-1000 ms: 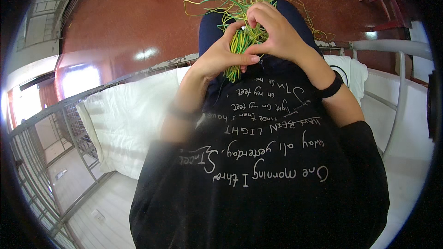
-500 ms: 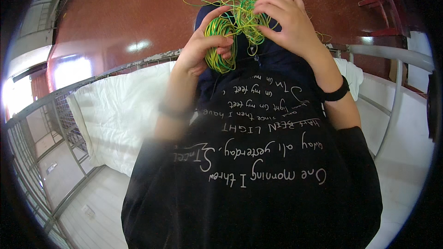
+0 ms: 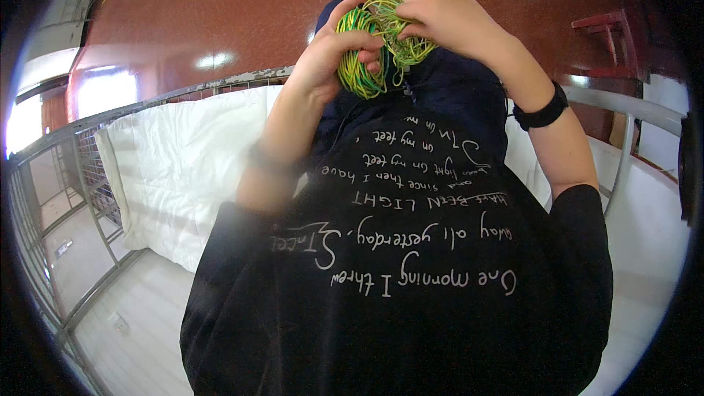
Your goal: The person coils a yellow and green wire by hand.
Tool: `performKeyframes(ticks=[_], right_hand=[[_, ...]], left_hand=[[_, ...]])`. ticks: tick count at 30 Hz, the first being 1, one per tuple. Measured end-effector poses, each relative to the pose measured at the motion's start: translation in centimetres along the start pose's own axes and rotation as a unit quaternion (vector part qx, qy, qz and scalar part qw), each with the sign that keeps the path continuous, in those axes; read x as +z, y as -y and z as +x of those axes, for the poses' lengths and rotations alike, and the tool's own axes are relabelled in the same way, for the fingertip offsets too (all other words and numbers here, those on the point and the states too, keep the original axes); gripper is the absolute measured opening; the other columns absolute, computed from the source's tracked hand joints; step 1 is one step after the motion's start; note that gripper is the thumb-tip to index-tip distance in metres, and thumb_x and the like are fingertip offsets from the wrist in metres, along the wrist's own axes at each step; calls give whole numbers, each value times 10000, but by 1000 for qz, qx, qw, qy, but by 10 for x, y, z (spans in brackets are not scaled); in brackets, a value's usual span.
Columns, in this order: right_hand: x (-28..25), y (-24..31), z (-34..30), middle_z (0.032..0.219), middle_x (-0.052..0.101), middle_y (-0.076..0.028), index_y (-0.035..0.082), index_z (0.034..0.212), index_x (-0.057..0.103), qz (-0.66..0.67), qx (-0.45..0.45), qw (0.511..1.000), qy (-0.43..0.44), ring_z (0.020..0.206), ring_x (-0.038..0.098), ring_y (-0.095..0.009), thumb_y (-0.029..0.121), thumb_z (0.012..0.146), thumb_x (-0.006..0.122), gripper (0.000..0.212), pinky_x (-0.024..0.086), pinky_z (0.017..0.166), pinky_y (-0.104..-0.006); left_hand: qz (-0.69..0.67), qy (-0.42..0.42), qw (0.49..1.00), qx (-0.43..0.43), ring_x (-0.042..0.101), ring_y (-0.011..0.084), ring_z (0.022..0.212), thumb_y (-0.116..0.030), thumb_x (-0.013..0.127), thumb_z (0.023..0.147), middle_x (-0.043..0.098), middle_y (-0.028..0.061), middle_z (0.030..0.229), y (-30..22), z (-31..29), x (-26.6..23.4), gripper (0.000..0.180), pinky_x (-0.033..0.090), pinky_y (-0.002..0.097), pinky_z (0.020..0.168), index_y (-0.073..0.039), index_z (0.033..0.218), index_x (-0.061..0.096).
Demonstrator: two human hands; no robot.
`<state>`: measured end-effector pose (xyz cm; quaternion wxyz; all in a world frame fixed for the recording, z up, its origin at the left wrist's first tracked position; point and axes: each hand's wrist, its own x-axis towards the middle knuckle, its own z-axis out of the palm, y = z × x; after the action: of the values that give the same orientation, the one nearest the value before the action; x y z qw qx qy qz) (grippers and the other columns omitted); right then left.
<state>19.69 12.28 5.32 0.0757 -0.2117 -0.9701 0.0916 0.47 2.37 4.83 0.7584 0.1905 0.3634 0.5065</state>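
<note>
A wound coil of yellow-green wire (image 3: 358, 77) hangs over my lap in the grip of my left hand (image 3: 321, 55). My left thumb lies across the coil, and the other fingers bend around its far side. Beside it, on my dark-trousered knees, is a loose tangle of the same kind of wire (image 3: 412, 51). My right hand (image 3: 458, 23) is closed over the top of this tangle, its fingers curled into the strands and partly hidden. Several strands run between coil and tangle, and a few loops stick out beyond my knees.
I sit on a bed with white bedding (image 3: 191, 154). A grey metal bed rail (image 3: 158, 104) passes along the left, and another rail (image 3: 623, 103) is at the right. A dark red wooden stool (image 3: 612, 40) stands on the reddish-brown floor (image 3: 220, 15).
My left hand and the coil have shifted slightly right and farther out. My right fingers have drawn in on the tangle, whose loose far loops have moved outward and to the right.
</note>
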Motion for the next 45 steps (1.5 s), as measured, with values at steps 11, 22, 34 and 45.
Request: performKeyframes(ticks=[11,22,34,45], right_hand=[[1,-6,-31,643,595,-98,32,808,581,261,187,939,-122,555,569,-235,233,889,577,217,411,520,-322],[-9,28,-45,812,534,-11,30,841,541,605,164,721,-296,761,480,-75,208,965,504,220,376,698,-212],[-23,21,-65,792,512,-17,28,715,539,448,160,862,-178,765,483,-125,122,751,733,219,377,702,-250],[-43,37,-55,885,595,-59,64,847,611,71,64,966,-239,877,545,-260,123,696,726,199,432,772,-358]], left_hand=[[117,-11,992,44,537,134,547,78,620,721,555,62,708,2,9,5,683,467,282,530,-62,1335,355],[223,-34,968,110,519,109,577,36,684,743,539,31,759,14,20,8,680,454,256,526,-117,1330,377],[100,80,990,64,478,93,540,94,578,716,643,132,860,13,8,17,712,416,227,510,-113,1362,362],[120,13,989,91,523,100,562,73,627,710,629,109,841,22,5,29,656,441,232,521,-103,1306,417]])
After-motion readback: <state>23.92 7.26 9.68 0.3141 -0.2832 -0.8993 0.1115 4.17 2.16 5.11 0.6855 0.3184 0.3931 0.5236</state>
